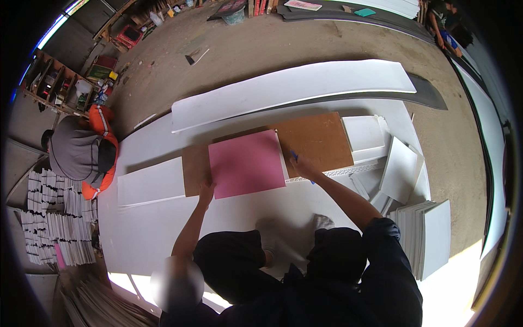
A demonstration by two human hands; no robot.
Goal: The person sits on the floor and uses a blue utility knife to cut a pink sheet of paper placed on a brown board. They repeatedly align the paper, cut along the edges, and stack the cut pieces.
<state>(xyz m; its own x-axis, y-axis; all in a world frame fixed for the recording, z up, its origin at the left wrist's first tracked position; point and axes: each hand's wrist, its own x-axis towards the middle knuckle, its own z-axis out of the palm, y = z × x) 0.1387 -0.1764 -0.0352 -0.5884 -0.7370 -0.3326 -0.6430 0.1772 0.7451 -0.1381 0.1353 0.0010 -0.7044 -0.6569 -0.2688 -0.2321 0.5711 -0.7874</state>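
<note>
Dark-trousered knees (pixel 305 261) below; pink square sheet (pixel 247 163) lies at twelve o'clock, left hand (pixel 206 192) open-fingered on its seven o'clock corner, right hand (pixel 301 165) gripping a blue pen (pixel 295 156) at its three o'clock edge.

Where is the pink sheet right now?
In the head view the pink sheet lies flat at centre, on the brown board. The left hand touches its lower left corner, and the right hand holds a blue pen at its right edge.

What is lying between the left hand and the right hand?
In the head view, the pink square sheet spans between the left hand and the right hand.
</note>
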